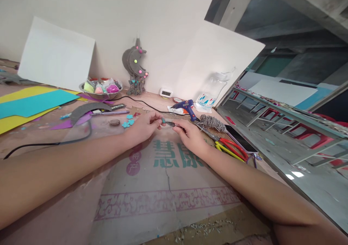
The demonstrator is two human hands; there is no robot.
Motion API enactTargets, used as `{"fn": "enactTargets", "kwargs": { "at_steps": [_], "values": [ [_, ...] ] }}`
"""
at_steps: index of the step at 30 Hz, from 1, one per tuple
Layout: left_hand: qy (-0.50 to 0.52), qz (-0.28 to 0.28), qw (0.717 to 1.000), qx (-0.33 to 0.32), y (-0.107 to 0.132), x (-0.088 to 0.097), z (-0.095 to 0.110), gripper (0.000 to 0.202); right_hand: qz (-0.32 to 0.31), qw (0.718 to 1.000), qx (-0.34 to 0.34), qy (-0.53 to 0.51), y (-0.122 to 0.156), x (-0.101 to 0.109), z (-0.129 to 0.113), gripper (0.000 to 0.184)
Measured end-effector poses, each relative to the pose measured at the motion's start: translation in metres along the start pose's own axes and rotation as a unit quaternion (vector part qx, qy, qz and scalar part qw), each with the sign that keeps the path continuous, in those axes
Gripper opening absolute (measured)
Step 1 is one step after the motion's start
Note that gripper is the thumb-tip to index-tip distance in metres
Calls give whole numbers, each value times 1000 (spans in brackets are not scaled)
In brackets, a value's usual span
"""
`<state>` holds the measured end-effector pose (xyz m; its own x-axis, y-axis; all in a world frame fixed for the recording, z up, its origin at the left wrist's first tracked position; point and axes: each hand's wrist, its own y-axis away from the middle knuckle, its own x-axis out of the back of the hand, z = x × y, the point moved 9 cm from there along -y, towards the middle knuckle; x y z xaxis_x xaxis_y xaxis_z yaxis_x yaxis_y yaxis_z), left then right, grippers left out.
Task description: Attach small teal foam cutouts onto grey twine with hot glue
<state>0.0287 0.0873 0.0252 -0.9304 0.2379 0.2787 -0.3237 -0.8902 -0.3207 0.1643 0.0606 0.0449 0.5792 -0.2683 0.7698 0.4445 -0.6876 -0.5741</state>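
Note:
Over a printed plastic sheet (136, 201), my two hands meet near the middle of the table. My left hand (145, 127) pinches a small teal piece (163, 121) between thumb and fingers; its exact kind is too small to make out. Thumb and fingers of my right hand (190, 134) close on a small grey pointed tool (170, 123), its tip directed at the teal piece. I cannot tell whether the two touch. Left of my left hand lie several teal flower-shaped pieces (128, 121) and a grey-brown lump (114, 122).
A blue glue gun (187, 107), grey twine (212, 122), red-handled pliers (233, 147) and a phone (240, 138) lie to the right. Behind stand a moon-shaped ornament (136, 65), a small clock (165, 92), a plastic jar (209, 90) and a metal bowl (102, 95) of coloured packets.

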Motion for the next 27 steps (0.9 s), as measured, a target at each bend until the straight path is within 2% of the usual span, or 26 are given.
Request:
{"fn": "enactTargets", "kwargs": {
  "at_steps": [8,15,27],
  "values": [
    [8,-13,1000,1,-1,-2,-4,13,-1,1000,-6,-6,1,-1,3,24],
    [-3,4,1000,9,-1,1,-2,12,20,1000,-17,5,1,1,6,29],
    [-4,1,1000,14,-1,0,-3,11,7,1000,4,-1,1,-1,3,26]
  ]
}}
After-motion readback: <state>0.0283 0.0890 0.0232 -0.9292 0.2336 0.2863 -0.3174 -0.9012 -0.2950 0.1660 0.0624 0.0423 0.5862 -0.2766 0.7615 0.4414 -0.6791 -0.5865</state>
